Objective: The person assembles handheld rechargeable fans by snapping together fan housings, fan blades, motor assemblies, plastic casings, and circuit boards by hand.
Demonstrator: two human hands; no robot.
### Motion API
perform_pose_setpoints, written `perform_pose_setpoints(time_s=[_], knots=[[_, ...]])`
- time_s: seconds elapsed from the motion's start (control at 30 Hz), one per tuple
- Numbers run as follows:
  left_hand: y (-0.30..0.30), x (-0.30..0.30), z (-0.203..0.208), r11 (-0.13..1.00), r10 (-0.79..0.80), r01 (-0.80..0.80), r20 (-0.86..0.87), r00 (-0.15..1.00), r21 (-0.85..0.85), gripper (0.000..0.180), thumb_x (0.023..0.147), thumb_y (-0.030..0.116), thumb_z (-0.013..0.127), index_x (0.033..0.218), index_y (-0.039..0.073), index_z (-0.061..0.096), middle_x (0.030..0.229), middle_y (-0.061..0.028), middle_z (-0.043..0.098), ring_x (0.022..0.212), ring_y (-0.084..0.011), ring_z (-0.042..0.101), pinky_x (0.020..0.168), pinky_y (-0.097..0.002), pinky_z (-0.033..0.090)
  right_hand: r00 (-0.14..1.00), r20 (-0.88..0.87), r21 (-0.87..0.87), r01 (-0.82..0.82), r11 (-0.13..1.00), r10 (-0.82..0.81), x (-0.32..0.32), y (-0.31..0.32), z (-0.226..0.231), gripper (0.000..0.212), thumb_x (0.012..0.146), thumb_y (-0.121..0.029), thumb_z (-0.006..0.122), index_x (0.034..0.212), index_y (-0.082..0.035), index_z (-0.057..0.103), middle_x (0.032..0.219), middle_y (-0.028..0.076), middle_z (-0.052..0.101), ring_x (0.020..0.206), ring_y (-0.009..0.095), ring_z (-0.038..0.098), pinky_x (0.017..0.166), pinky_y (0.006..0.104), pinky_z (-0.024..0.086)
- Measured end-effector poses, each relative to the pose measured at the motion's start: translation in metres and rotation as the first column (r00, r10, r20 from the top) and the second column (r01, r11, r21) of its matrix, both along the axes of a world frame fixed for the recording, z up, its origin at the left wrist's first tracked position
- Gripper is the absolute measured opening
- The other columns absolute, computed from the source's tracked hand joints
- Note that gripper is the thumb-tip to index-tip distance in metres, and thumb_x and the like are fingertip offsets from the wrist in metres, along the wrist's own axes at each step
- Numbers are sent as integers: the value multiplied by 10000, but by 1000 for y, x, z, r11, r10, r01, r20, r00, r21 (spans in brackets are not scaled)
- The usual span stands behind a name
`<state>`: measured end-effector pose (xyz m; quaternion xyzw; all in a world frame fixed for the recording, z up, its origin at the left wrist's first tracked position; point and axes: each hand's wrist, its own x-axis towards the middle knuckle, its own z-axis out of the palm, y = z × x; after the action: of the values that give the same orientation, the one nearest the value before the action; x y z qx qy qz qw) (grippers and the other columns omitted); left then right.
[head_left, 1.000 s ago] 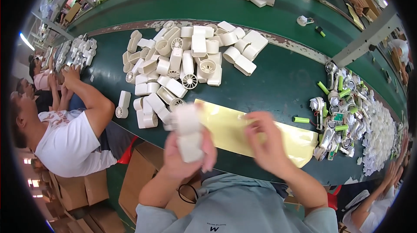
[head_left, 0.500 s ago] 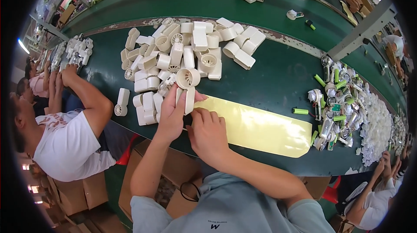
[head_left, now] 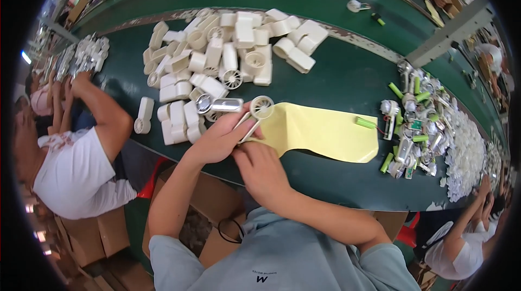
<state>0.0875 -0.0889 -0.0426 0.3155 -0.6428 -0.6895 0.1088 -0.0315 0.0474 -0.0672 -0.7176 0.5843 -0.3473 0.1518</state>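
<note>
My left hand (head_left: 220,138) is closed round a cream plastic fan housing (head_left: 262,107), its round spoked end pointing away from me. Fingers curled, my right hand (head_left: 261,170) presses against the near end of that housing; its fingertips are hidden, so what they grip cannot be made out. Under and beside both hands lies a yellow sheet (head_left: 331,131), creased and raised in its middle. Just beyond my left hand a shiny silver-faced part (head_left: 227,105) rests against the pile of cream housings (head_left: 214,52).
At the right a heap of silver parts, circuit boards and green battery cells (head_left: 415,123) borders a mound of translucent pieces (head_left: 469,155). One green cell (head_left: 365,122) overlaps the sheet. A metal post (head_left: 445,30) rises at the back right. A co-worker (head_left: 81,155) sits close on the left.
The fan housing in my left hand has tilted and moved to the right, down toward the sheet. The yellow sheet, flatter before, has bent upward in its middle. My right hand stays close beside the left.
</note>
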Motion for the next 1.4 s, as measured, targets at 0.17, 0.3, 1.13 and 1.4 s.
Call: perform_pose_setpoints(time_s=[0.17,0.3,1.13,1.4], knots=[[-3,-6,0,996,41,-41,-2,999,79,351,1112,252,432,1317,-13,535,1077,-86,677,1011,-144,661,943,-307,525,987,-130,-44,88,995,-93,5,3,3,429,852,-107,630,1269,-6,611,1201,127,597,1103,295,590,918,420,465],[-3,-2,-8,999,27,-27,21,999,28,336,1117,282,441,1289,11,539,1016,-61,652,970,-130,638,910,-309,522,970,-231,-87,62,994,-81,12,3,7,432,814,-118,631,1229,0,639,1118,105,598,1070,254,582,875,409,458],[-5,-13,-6,999,-29,28,20,999,25,390,1117,256,439,1420,14,482,1039,-70,673,996,-142,660,940,-311,518,890,-60,-197,-454,869,452,20,47,36,315,756,-140,649,1037,-2,682,1055,101,612,970,246,628,835,344,513],[32,-12,36,980,184,-199,-315,931,-18,528,1079,146,386,1578,19,270,1075,-75,588,818,-131,580,752,-279,507,242,947,266,-222,938,-211,-144,85,94,248,873,-53,774,1103,-19,687,1100,139,626,965,211,643,818,326,544]])
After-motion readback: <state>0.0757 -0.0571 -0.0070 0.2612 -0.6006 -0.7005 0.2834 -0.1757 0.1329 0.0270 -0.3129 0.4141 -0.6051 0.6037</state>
